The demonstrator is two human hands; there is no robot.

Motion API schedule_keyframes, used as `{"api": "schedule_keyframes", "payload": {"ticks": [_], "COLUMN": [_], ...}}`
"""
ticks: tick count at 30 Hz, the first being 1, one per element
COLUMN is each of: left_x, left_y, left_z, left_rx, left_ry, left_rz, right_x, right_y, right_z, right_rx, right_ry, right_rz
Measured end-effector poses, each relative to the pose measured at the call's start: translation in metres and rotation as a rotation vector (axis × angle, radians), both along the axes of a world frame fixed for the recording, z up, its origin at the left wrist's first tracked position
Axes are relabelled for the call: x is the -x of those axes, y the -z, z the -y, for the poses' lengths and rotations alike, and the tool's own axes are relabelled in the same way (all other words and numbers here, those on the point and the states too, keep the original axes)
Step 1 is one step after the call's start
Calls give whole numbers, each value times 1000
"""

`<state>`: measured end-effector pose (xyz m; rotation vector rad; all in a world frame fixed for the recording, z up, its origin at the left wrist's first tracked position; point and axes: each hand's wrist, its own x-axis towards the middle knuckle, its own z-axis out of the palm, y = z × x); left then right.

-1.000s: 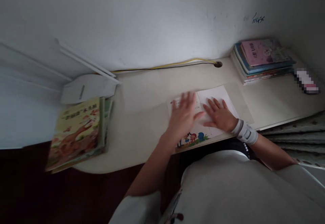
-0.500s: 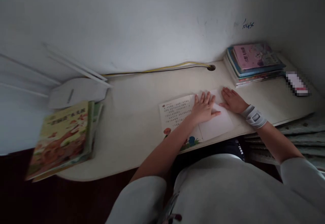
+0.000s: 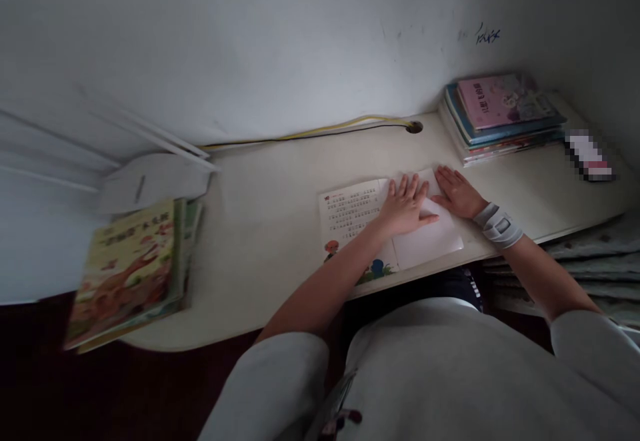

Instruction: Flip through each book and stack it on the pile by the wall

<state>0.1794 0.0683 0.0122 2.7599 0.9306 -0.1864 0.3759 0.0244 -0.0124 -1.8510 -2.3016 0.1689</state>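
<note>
On the desk, cables run between a book pile and a book stack. Near the front edge, the left hand lies flat on the open booklet, the right hand along its right side, both grips open.

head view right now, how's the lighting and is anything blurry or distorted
Head view: dim, with the wall palest around the middle and the floor nearly black at lower left; head view: left hand and right hand fairly clear, print on the open book soft; head view: the phone-like object at right is pixelated.
</note>
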Motion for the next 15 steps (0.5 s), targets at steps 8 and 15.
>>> {"api": "schedule_keyframes", "payload": {"ticks": [8,15], "left_x": [-9,32], "left_y": [1,-21], "left_z": [-1,14], "left_rx": [-18,-92], "left_ry": [-14,-143], "left_rz": [37,163], "right_x": [7,18], "right_y": [-4,-14], "right_z": [4,11], "right_rx": [-59,-75], "right_ry": [3,-119], "right_rz": [31,158]}}
